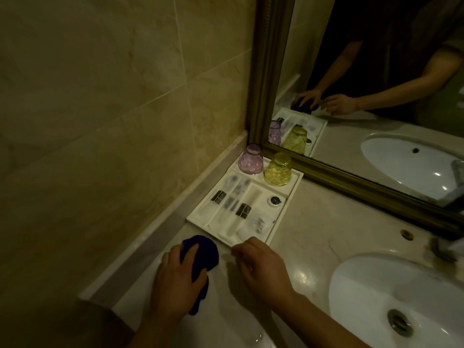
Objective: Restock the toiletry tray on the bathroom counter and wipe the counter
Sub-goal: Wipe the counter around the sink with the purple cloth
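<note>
A white toiletry tray (288, 194) lies on the marble counter (313, 222) in the corner by the wall and mirror. Its compartments hold several wrapped packets, a small round container (273, 200) and two upturned tumblers, one purple (250, 159) and one yellow (277, 169). My left hand (175, 282) presses a dark blue cloth (203, 257) onto the counter just in front of the tray's near corner. My right hand (261, 267) rests beside it with fingers curled at the tray's near edge; whether it grips the edge is unclear.
A white oval sink (376, 297) with a metal drain is set in the counter at the right. A gold-framed mirror (351, 182) stands behind the tray and reflects both arms. A tiled wall runs along the left. A tap hole (406, 234) sits behind the sink.
</note>
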Demonstrator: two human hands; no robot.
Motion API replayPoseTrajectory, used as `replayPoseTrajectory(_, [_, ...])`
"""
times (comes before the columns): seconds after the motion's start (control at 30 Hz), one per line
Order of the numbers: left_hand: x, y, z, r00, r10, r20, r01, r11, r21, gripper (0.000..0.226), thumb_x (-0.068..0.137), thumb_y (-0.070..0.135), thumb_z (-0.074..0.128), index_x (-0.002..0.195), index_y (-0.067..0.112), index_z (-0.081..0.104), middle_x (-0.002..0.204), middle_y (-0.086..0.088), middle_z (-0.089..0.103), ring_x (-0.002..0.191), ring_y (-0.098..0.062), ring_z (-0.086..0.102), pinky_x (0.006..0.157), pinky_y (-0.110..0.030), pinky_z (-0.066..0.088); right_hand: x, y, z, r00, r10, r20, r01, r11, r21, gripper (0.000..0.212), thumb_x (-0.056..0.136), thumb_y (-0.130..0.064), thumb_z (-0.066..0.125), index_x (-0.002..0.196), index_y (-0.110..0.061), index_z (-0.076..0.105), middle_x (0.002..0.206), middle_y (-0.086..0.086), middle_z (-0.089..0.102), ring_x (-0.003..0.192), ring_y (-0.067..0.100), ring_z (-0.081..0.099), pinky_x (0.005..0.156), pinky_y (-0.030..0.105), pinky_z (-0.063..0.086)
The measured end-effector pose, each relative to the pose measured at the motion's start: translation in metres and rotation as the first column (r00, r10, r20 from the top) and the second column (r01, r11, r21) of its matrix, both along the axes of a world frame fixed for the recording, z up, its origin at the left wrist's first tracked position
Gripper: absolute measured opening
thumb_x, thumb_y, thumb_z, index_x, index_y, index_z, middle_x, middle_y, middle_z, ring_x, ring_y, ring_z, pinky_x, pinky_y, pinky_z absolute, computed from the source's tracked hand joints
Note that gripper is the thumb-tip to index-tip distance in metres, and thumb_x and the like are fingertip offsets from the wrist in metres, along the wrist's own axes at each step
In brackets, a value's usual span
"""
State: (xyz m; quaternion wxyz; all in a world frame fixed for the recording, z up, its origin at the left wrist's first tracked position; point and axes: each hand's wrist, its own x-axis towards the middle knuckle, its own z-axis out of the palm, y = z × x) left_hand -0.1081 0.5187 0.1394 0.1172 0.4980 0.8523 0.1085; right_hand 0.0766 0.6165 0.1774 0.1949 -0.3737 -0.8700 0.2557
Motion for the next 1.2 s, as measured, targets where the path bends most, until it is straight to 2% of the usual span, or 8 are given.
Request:
replayPoseTrajectory(0.17, [0.002, -0.022, -0.008, 1.0, 0.009, -0.008, -0.009, 0.999, 0.039, 0.063, 0.08, 0.051, 0.055, 0.138, 0.032, 0.041, 0.127, 0.004, 0.042, 0.106, -0.015, 0.04, 0.089, -0.031, 0.043, 0.0, -0.041, 0.002, 0.998, 0.058, 0.035, -0.055, 0.995, -0.082, 0.035, 0.093, -0.026, 0.046, 0.125, -0.03, 0.06, 0.113, -0.009, 0.059, 0.104, 0.007, 0.053, 0.087, 0.025, 0.048])
replayPoseTrajectory(0.43, [0.005, -0.034, -0.009, 0.998, -0.034, -0.047, 0.037, 0.996, 0.079, 0.059, 0.083, 0.044, 0.06, 0.138, 0.027, 0.046, 0.129, -0.003, 0.046, 0.103, -0.018, 0.044, 0.085, -0.032, 0.045, -0.014, -0.088, -0.012, 0.995, 0.089, 0.044, -0.086, 0.995, -0.057, 0.032, 0.096, -0.026, 0.043, 0.122, -0.029, 0.061, 0.114, -0.009, 0.059, 0.101, 0.011, 0.051, 0.083, 0.026, 0.047])
replayPoseTrajectory(0.63, [0.036, -0.063, -0.003, 0.992, -0.007, 0.125, -0.003, 0.997, 0.079, 0.045, 0.096, 0.041, 0.042, 0.14, 0.03, 0.045, 0.125, 0.005, 0.041, 0.101, -0.009, 0.045, 0.082, -0.024, 0.042, -0.001, -0.107, -0.031, 0.998, 0.038, 0.044, -0.032, 0.99, -0.139, 0.052, 0.092, -0.034, 0.046, 0.144, -0.026, 0.041, 0.143, -0.006, 0.042, 0.125, 0.013, 0.041, 0.102, 0.018, 0.033])
replayPoseTrajectory(0.8, [0.054, -0.081, -0.005, 0.948, 0.019, 0.319, -0.082, 0.98, 0.184, 0.03, 0.1, 0.01, 0.042, 0.109, 0.026, 0.066, 0.102, 0.017, 0.053, 0.084, 0.005, 0.05, 0.07, -0.001, 0.032, 0.01, -0.129, -0.038, 0.968, 0.092, 0.234, -0.096, 0.995, 0.008, 0.072, 0.089, -0.055, 0.041, 0.151, -0.023, 0.023, 0.159, 0.014, 0.021, 0.129, 0.03, 0.035, 0.105, 0.043, 0.035])
replayPoseTrajectory(0.9, [0.043, -0.084, 0.001, 0.916, 0.11, 0.385, -0.216, 0.946, 0.243, 0.028, 0.1, 0.023, 0.044, 0.095, 0.037, 0.068, 0.098, 0.016, 0.067, 0.09, -0.008, 0.064, 0.075, -0.02, 0.047, 0.005, -0.13, -0.035, 0.962, 0.056, 0.269, -0.067, 0.997, 0.032, 0.068, 0.084, -0.044, 0.051, 0.145, -0.017, 0.036, 0.155, 0.019, 0.027, 0.123, 0.034, 0.039, 0.1, 0.043, 0.035])
replayPoseTrajectory(0.97, [0.028, -0.082, -0.004, 0.977, 0.087, 0.195, -0.135, 0.96, 0.247, 0.028, 0.101, 0.023, 0.042, 0.114, 0.023, 0.068, 0.116, 0.001, 0.065, 0.107, -0.023, 0.059, 0.089, -0.039, 0.047, -0.001, -0.128, -0.029, 0.959, 0.051, 0.279, -0.063, 0.997, 0.035, 0.058, 0.08, -0.035, 0.058, 0.131, -0.011, 0.049, 0.148, 0.021, 0.035, 0.118, 0.035, 0.038, 0.095, 0.041, 0.034])
replayPoseTrajectory(1.07, [0.02, -0.075, -0.014, 1.0, -0.011, -0.006, 0.012, 0.981, 0.192, 0.035, 0.101, 0.021, 0.039, 0.131, 0.018, 0.058, 0.141, -0.012, 0.048, 0.127, -0.031, 0.043, 0.104, -0.05, 0.031, -0.01, -0.125, -0.021, 0.966, 0.031, 0.256, -0.041, 0.999, 0.035, 0.046, 0.076, -0.035, 0.063, 0.112, -0.007, 0.057, 0.136, 0.021, 0.045, 0.113, 0.034, 0.037, 0.088, 0.041, 0.033])
replayPoseTrajectory(1.2, [0.017, -0.07, -0.029, 0.998, -0.041, -0.051, 0.048, 0.989, 0.139, 0.038, 0.102, 0.02, 0.036, 0.139, 0.019, 0.047, 0.151, -0.009, 0.035, 0.138, -0.027, 0.032, 0.111, -0.05, 0.022, -0.014, -0.123, -0.025, 0.95, 0.089, 0.301, -0.08, 0.996, -0.043, 0.08, 0.074, -0.055, 0.063, 0.137, -0.012, 0.041, 0.151, 0.022, 0.026, 0.125, 0.039, 0.028, 0.099, 0.047, 0.031])
